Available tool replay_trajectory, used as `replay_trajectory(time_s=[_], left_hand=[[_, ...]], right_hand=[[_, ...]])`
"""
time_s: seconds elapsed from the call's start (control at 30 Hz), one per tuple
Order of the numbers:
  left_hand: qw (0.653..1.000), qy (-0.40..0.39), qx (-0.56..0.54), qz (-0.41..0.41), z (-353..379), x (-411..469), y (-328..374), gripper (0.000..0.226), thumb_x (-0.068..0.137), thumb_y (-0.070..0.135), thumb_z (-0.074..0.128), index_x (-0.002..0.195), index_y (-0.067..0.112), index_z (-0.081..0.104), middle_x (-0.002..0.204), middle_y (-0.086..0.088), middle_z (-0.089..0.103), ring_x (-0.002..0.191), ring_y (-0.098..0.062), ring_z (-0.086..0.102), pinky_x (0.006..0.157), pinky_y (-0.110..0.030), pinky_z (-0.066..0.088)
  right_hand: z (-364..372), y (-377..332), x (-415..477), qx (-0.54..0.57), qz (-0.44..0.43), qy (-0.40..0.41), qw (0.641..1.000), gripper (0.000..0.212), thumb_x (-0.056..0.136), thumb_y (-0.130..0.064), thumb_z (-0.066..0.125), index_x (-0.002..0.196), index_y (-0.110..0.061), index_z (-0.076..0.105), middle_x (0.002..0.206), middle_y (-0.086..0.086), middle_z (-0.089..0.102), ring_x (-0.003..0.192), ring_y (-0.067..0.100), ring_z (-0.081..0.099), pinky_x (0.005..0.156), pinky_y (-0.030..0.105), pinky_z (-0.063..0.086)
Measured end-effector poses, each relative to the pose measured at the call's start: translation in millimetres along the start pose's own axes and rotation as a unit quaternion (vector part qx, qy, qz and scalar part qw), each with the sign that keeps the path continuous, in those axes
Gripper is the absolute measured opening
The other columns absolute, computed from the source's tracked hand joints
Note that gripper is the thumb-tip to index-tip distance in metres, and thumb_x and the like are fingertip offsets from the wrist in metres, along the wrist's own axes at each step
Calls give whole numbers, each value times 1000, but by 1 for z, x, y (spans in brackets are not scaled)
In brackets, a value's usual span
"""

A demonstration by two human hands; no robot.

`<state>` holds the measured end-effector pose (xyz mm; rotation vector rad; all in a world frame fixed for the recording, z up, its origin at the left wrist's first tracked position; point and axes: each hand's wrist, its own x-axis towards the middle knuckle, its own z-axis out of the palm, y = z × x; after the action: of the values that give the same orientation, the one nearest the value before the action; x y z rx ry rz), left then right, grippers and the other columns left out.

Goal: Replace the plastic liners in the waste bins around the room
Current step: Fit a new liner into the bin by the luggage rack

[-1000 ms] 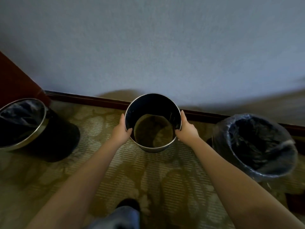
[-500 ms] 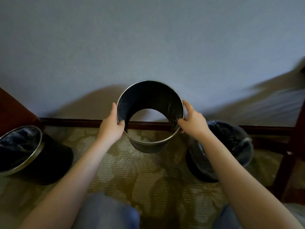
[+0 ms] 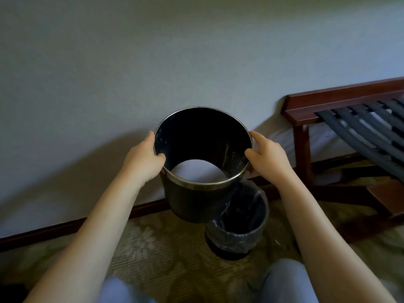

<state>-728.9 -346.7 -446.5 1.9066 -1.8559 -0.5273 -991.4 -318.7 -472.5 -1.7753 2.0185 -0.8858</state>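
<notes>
Nearest, at the bottom edge: two knees in pale trousers, with patterned carpet between and to either side.

Above them, gripped in mid-air by both hands: a black outer bin shell with a metal rim, tilted mouth-first toward the camera and open at the far end (pale wall visible straight through). Left hand clamped on the left rim, thumb hooked inside, fingers outside. Right hand grasping the right rim, thumb at the lip, fingers spread on the outer side.

Just below and right of the shell, upright on the carpet: a lined inner bin, clear plastic liner folded over its rim. Overlapped in view by the shell's lower edge; contact impossible to tell. Free carpet to the left of that bin.

Farther right, close by: a wooden luggage rack with dark straps. Behind everything, a dark skirting board along the foot of the wall.
</notes>
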Motion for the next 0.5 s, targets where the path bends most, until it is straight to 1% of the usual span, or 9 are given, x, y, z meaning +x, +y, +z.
replay_trajectory(time_s=[0.07, 0.1, 0.13, 0.2, 0.27, 0.33, 0.37, 0.43, 0.5], left_hand=[[1000, -19, -8, 17, 13, 9, 18, 66, 95, 13, 47, 153, 20, 16, 147, -10, 43, 123, -32, 48, 91, -37, 42], [999, -29, -14, 26, 21, 13, 26, 66, 94, 13, 47, 153, 19, 16, 149, -8, 40, 120, -29, 50, 90, -36, 42], [998, -40, -20, 34, 29, 16, 32, 67, 94, 12, 47, 153, 20, 16, 150, -7, 39, 109, -24, 54, 84, -33, 42], [997, -61, -33, 46, 47, 24, 40, 66, 92, 10, 48, 152, 20, 21, 147, -6, 43, 85, -15, 53, 69, -26, 40], [994, -76, -47, 58, 65, 31, 43, 62, 89, 9, 48, 148, 20, 31, 140, -6, 50, 76, -12, 53, 63, -25, 40], [993, -88, -63, 54, 81, 37, 42, 60, 87, 7, 49, 144, 21, 37, 136, -5, 54, 64, -2, 45, 57, -20, 37], [992, -94, -69, 50, 88, 39, 42, 60, 87, 6, 49, 143, 21, 38, 134, -5, 55, 63, 0, 43, 56, -19, 36], [991, -103, -76, 45, 98, 43, 41, 62, 86, 5, 49, 145, 21, 37, 134, -5, 56, 64, 0, 45, 55, -18, 36], [990, -108, -78, 40, 105, 44, 42, 66, 87, 5, 49, 148, 21, 31, 142, -4, 49, 69, -2, 50, 56, -18, 37]], right_hand=[[-17, 12, -4, -9, 10, 15, 1000, 52, 92, -15, 48, 144, -17, 42, 67, -8, 55, 71, 20, 58, 70, 31, 42], [-24, 19, -5, -11, 17, 21, 1000, 51, 93, -15, 48, 143, -17, 42, 67, -8, 56, 70, 18, 58, 70, 31, 42], [-30, 26, -6, -15, 24, 26, 999, 50, 93, -15, 48, 143, -16, 43, 68, -8, 56, 68, 15, 58, 68, 30, 41], [-37, 40, -9, -27, 40, 32, 998, 49, 94, -16, 48, 142, -17, 43, 68, -9, 56, 64, 10, 56, 61, 28, 39], [-38, 53, -11, -37, 55, 32, 997, 49, 94, -17, 48, 143, -18, 42, 67, -10, 57, 62, 8, 57, 57, 25, 40], [-36, 63, -13, -43, 65, 25, 997, 49, 93, -18, 47, 142, -19, 43, 68, -9, 58, 62, 11, 60, 62, 29, 48], [-34, 69, -14, -40, 71, 22, 996, 49, 93, -18, 48, 141, -19, 43, 68, -9, 59, 62, 12, 62, 66, 30, 51], [-30, 78, -15, -33, 80, 22, 996, 48, 93, -18, 48, 140, -18, 44, 70, -8, 61, 62, 11, 63, 67, 30, 52], [-26, 86, -16, -27, 89, 20, 995, 50, 94, -18, 49, 144, -19, 41, 74, -5, 65, 62, 11, 64, 67, 31, 53]])
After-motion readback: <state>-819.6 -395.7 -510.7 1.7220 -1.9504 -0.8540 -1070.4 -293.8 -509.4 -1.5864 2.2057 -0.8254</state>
